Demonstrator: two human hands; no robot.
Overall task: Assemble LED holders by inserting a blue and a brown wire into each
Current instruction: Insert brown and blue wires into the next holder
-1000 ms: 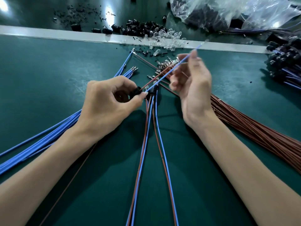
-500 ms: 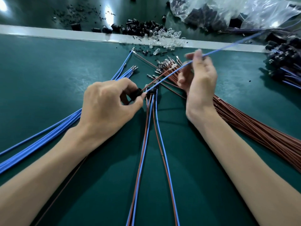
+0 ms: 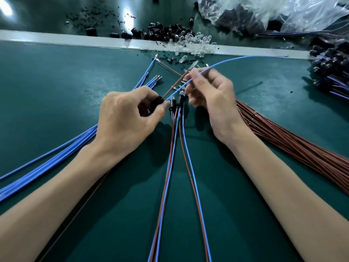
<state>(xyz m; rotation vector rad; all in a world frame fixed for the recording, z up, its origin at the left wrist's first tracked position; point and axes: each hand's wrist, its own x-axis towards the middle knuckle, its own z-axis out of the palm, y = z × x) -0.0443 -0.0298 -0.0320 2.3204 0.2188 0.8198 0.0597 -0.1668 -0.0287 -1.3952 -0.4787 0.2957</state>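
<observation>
So, fingers of the left hand (image 3: 122, 118) pinch the LED holder (image 3: 156, 102) over the desk (image 3: 56, 82); the right hand (image 3: 211, 95) pinches the blue wire (image 3: 236, 60) far-right of it. Looks like the brown wire (image 3: 171, 90) is seated, so blue's the step now. Next: feed it straight in.

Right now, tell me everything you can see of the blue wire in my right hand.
A thin blue wire with smooth, plastic-looking insulation. Its near end meets the black holder pinched by the left hand; it rises off the green mat, passes through the grip of the right hand, then arcs right toward the white strip.
</observation>
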